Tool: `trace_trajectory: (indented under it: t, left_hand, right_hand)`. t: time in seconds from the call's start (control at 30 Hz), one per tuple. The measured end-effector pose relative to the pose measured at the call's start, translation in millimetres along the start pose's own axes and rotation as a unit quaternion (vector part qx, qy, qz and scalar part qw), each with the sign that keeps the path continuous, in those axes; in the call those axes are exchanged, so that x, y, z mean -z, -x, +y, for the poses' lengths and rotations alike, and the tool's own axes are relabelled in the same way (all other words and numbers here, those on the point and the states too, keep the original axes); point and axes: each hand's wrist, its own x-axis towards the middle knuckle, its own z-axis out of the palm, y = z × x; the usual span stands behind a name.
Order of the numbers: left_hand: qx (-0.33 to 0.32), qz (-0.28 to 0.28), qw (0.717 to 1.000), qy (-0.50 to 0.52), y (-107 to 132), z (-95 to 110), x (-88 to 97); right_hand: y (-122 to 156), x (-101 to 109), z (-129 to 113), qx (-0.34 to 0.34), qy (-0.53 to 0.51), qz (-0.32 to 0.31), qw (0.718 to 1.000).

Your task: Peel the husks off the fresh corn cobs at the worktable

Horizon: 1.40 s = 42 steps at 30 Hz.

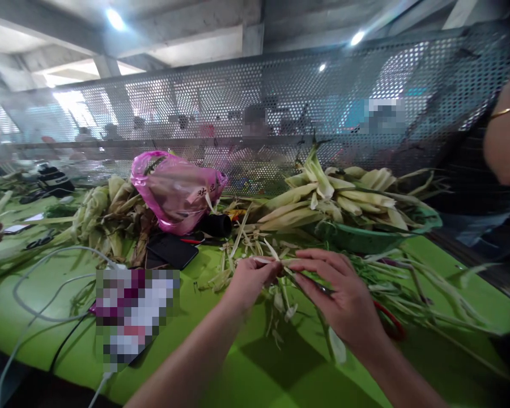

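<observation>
My left hand (255,277) is closed, its thumb and index finger pinching a bundle of thin corn husk strips (273,249) above the green table. Close beside it, my right hand (338,286) has its thumb and fingertips on the same strips. Knotted pale ends (289,311) dangle below the two hands. A bit of dark metal shows between the right hand's fingers, and a red loop handle (391,320) sticks out by its wrist; whether they belong to one tool I cannot tell. More cut husk strips (223,272) lie behind the left hand.
A green basket (374,238) heaped with corn husks (357,192) stands at back right. Left are a pink plastic bag (174,190), husks (106,215), a black phone (174,249), blurred items and white cables (21,277). A perforated metal screen (221,107) stands behind. People's arms show at both edges.
</observation>
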Motion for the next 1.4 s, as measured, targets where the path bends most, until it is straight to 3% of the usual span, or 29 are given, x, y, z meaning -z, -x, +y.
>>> trace_trajectory:
  t: [0.17, 0.4, 0.57, 0.77, 0.83, 1.1, 1.27, 1.4]
  left_hand:
    - [0.007, 0.009, 0.999, 0.037, 3.5, 3.0, -3.1]
    - [0.023, -0.006, 0.999, 0.026, 3.4, -3.8, -2.6]
    - [-0.047, -0.054, 0.995, -0.071, 1.9, -7.4, -2.1]
    - [-0.161, -0.053, 0.944, -0.284, 5.8, -0.7, -0.5]
    - [-0.164, -0.062, 0.943, -0.284, 7.1, 0.0, -0.3]
    - [-0.078, -0.098, 0.980, -0.156, 10.2, -0.5, -7.7]
    - [-0.095, -0.076, 0.979, -0.161, 13.7, 0.9, -13.0]
    - [-0.090, -0.032, 0.983, -0.155, 10.2, 1.0, -10.5]
  right_hand:
    - [2.3, -8.9, -10.0, 0.076, -0.002, -0.079, 0.994]
    - [4.3, -12.1, -7.9, 0.065, 0.053, -0.089, 0.992]
    - [4.3, -7.9, -6.0, 0.009, 0.025, -0.023, 0.999]
    - [4.3, -7.1, -3.7, -0.093, -0.053, -0.003, 0.994]
    - [4.2, -7.3, -4.8, -0.132, -0.077, 0.004, 0.988]
    - [5.0, -9.9, -6.2, -0.225, -0.131, 0.023, 0.965]
    - [4.6, -9.8, -5.9, -0.254, -0.152, 0.026, 0.955]
    - [2.1, -6.9, -6.6, -0.265, -0.202, -0.011, 0.943]
